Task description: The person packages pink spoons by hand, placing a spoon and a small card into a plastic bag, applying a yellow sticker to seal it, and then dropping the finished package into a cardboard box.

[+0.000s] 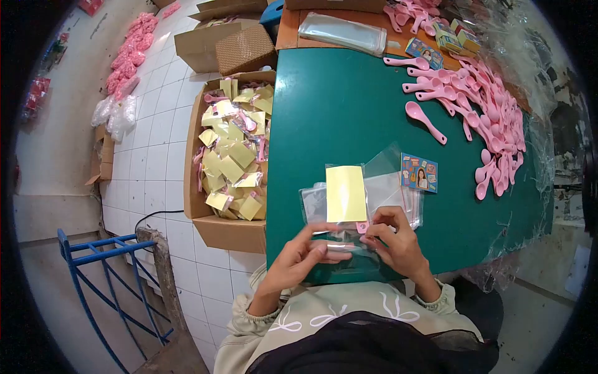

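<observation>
- Left hand (299, 252) and right hand (395, 240) both closed on the lower edge of a clear packet (346, 193), thumbs and fingertips pinching the plastic from either side.
- Packet held just above the near edge of the green table (336, 100), with the yellow side of its card facing up and a pink spoon end (362, 227) peeking out at the bottom between the two hands.
- Judged as partway through this one packet: card and spoon seemingly inside, lower edge being pressed or folded. Sealed or not, impossible to tell.
- Under and beside the packet, a loose stack of empty sleeves (395, 187); just to the right, one printed card (418, 172) lying face up.
- Already done, by the look of it: a cardboard box (227, 232) on the floor at the left of the table, heaped nearly to the rim with finished packets (233, 156).
- Apparently left: a large heap of loose pink spoons (492, 112) along the right side of the table, well apart from the hands. Also a fresh pack of sleeves (342, 31) and small boxes of cards (458, 37) at the far end.
- Overall judgement: well into the work, with plenty remaining.
</observation>
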